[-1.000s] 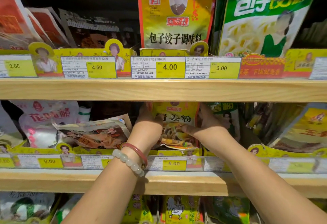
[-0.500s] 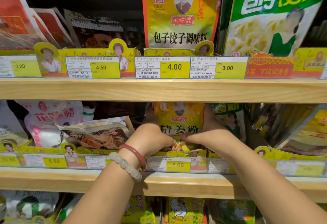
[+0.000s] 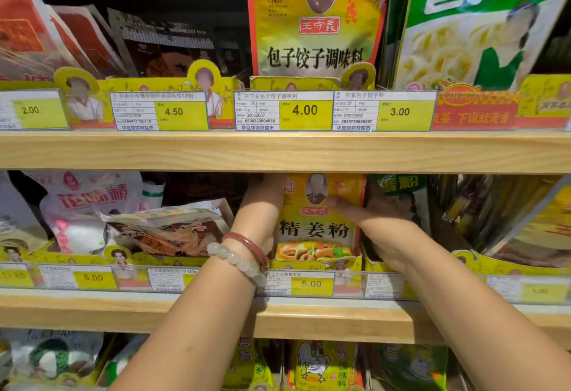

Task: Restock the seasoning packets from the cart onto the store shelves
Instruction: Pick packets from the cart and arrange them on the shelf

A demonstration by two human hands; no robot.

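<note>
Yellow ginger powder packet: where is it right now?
Head view, centre: the yellow ginger powder packet stands upright on the middle shelf above the 5.00 price tag, between the left hand and right hand.

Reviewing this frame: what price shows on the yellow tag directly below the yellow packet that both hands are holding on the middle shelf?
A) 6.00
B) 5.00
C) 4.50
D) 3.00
B: the price tag on the shelf rail right under the yellow packet reads 5.00, with the left hand at the packet's left edge and the right hand at its right edge.
</note>
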